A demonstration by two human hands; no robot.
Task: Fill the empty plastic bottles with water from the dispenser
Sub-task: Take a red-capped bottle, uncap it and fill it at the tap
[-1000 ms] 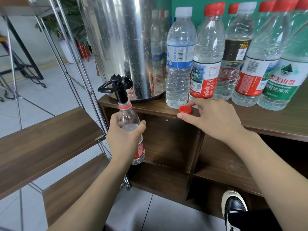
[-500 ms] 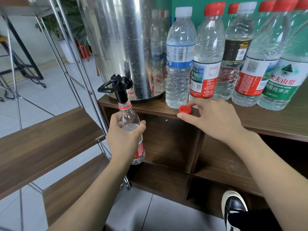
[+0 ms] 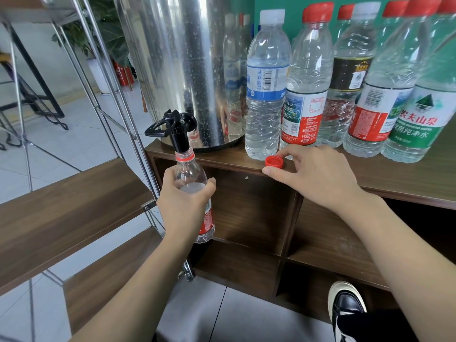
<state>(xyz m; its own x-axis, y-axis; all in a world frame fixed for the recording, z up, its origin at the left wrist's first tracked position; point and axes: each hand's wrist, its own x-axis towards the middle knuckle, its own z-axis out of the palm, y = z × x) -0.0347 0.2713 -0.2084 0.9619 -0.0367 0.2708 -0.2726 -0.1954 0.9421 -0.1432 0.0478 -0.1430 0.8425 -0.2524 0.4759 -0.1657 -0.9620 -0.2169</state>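
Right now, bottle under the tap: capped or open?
Open. The bottle has a bare neck under the spout; the red cap lies on the shelf.

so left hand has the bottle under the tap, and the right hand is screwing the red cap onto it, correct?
Not quite. The left hand does hold the bottle with its neck under the black tap, but the right hand is not capping it: the head view shows the red cap lying on the wooden countertop, with that hand beside it. The bottle's mouth is uncapped.
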